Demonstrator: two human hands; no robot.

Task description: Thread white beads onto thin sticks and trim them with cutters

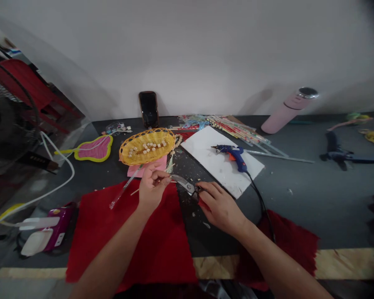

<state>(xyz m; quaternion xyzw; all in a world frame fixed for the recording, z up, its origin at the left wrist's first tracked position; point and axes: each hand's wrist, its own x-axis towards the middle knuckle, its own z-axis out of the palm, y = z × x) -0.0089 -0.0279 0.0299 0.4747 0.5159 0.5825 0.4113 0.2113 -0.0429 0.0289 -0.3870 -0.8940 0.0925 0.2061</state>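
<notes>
My right hand is closed around the dark handles of a pair of scissors, whose metal blades point left toward my other hand. Between the fingertips of my left hand is a thin pale stick, its end jutting out to the left. The blade tip lies right by the left fingertips; whether it touches the stick I cannot tell. Just beyond, a yellow woven basket holds several small pale beads. Under the left hand spreads a red cloth. Small pale scraps are scattered on the dark tabletop.
A blue glue gun rests on a white board, its cable running toward me. Behind it are several patterned sticks. A pink bottle and a phone stand near the wall. Left are a pink-yellow paddle and a purple device.
</notes>
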